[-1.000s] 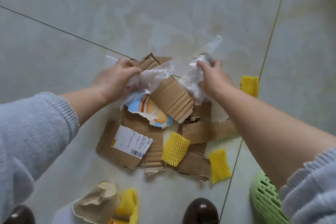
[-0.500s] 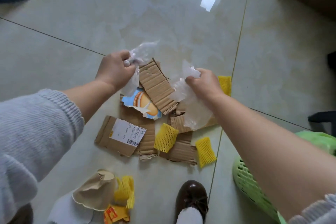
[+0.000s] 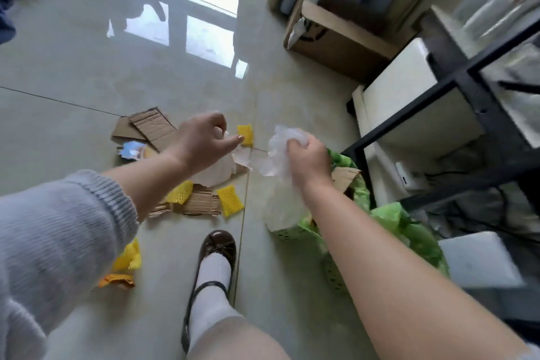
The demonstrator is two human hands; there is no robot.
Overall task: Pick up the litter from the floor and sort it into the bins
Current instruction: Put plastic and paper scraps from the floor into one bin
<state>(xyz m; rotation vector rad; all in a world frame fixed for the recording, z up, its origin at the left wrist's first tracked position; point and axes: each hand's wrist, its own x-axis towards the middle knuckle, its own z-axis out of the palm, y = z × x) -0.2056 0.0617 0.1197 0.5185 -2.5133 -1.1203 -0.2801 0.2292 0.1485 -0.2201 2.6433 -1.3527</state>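
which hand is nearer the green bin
Right. The right hand grips clear plastic just over the green bin; the left hand is further off, above the cardboard.

The person wears a soft, ribbed, light grey-blue sweater, its left sleeve point(image 3: 55, 242) pushed up to the elbow and the forearm bare; the right forearm is bare too; one foot has a white sock point(image 3: 211, 272) and a shiny dark brown strap shoe point(image 3: 217, 245).

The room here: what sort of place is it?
Probably a storeroom or home utility corner: glossy tiled floor, an open cardboard box of rolled goods, and a black metal rack with cables beneath.
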